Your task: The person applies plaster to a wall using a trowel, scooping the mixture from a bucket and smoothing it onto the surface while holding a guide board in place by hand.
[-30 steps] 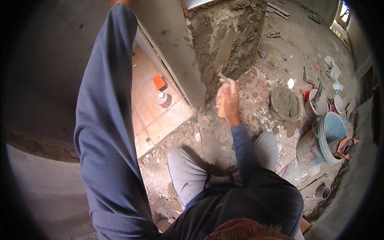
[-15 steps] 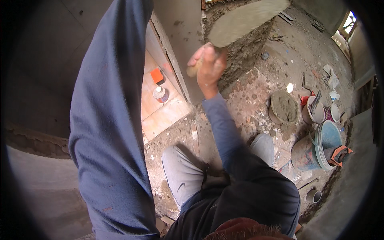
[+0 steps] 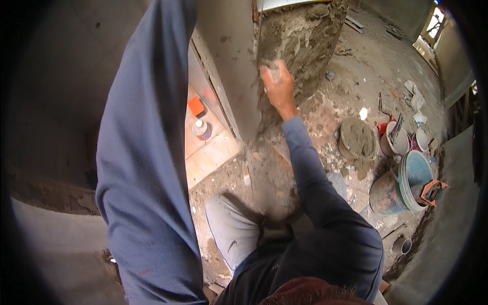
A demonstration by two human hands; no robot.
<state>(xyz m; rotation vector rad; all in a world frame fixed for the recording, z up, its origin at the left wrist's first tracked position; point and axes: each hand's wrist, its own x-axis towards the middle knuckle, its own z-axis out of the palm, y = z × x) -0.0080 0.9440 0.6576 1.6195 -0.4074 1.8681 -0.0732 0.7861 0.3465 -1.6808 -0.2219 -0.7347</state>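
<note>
My left arm in a blue-grey sleeve [image 3: 145, 152] stretches up past the top edge, so my left hand is out of view. My right hand [image 3: 278, 86] is closed on a trowel, its pale handle partly visible and its blade mostly hidden or blurred. It is at the corner between a smooth grey plastered face [image 3: 223, 61] and a rough face covered in wet mortar [image 3: 310, 51]. A grey blur, possibly falling mortar, shows below the hand.
Tiled ledge [image 3: 213, 157] holds an orange block [image 3: 195, 105] and a small container [image 3: 202, 131]. To the right stand a mortar bucket [image 3: 358, 140], a tool bucket [image 3: 394, 142], a large blue bucket [image 3: 381, 193] and a short pipe [image 3: 402, 246]. Rubble litters the floor around my legs.
My right hand swung up and left with the trowel blade raised, then moved slightly down and right; the blade no longer shows clearly. My left arm has shifted slightly right since the earliest frame.
</note>
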